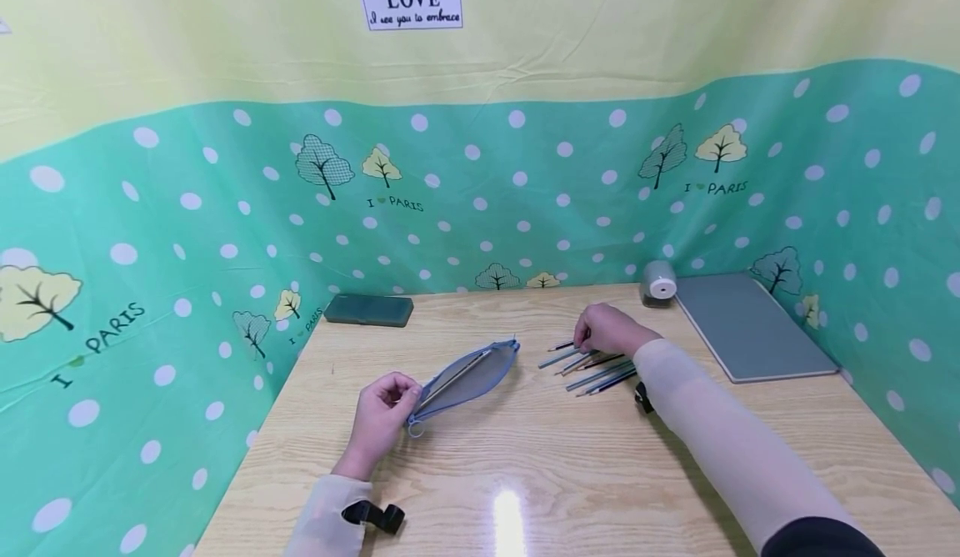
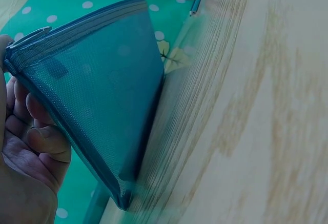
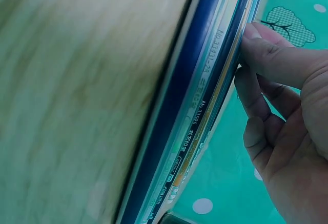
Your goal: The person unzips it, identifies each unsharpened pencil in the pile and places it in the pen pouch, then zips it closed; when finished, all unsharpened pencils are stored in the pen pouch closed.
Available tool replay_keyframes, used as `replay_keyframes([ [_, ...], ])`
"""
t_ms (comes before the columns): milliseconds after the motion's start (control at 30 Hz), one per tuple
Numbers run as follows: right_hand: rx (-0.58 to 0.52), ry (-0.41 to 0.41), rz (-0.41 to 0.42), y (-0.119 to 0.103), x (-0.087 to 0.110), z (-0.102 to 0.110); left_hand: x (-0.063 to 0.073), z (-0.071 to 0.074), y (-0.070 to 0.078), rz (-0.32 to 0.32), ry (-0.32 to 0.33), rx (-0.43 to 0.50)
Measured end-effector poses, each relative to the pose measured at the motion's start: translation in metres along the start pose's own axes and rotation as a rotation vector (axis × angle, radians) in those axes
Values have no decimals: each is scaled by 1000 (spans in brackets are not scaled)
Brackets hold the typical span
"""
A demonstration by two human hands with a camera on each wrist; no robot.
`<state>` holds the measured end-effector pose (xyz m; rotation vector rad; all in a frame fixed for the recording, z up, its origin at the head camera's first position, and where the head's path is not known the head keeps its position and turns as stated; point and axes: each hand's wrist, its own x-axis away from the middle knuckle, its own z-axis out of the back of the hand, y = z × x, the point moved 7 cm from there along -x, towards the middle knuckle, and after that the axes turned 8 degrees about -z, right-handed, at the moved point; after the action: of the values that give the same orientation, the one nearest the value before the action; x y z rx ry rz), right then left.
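A blue mesh zip pouch [image 1: 491,378] tilts over the wooden table, left of the pencils. My left hand [image 1: 381,415] pinches its near corner between thumb and fingers, beside the round zip pull [image 1: 416,429]. In the left wrist view the pouch's mesh side [image 2: 102,85] faces the camera. Several pencils [image 1: 600,378], blue, black and brown, lie loosely side by side on the table. Over their far end, my right hand [image 1: 609,329] pinches a pencil [image 2: 196,3] with thumb and forefinger. Close by in the right wrist view lie printed pencils [image 3: 189,116].
A dark green case [image 1: 369,310] lies at the back left. At the back right stand a small grey-white cylinder [image 1: 660,282] and a flat grey board [image 1: 753,328]. Patterned cloth [image 1: 450,165] hangs along the table's back and sides.
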<state>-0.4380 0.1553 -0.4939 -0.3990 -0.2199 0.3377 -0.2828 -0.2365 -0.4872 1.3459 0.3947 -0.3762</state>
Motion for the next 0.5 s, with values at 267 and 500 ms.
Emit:
replay_keyframes([
  [267,24,5,-14,-4,2,1,0,0,-2,11,0,-4],
  [500,53,-6,7,-7,3,-2,1,0,-1,4,-4,-17],
])
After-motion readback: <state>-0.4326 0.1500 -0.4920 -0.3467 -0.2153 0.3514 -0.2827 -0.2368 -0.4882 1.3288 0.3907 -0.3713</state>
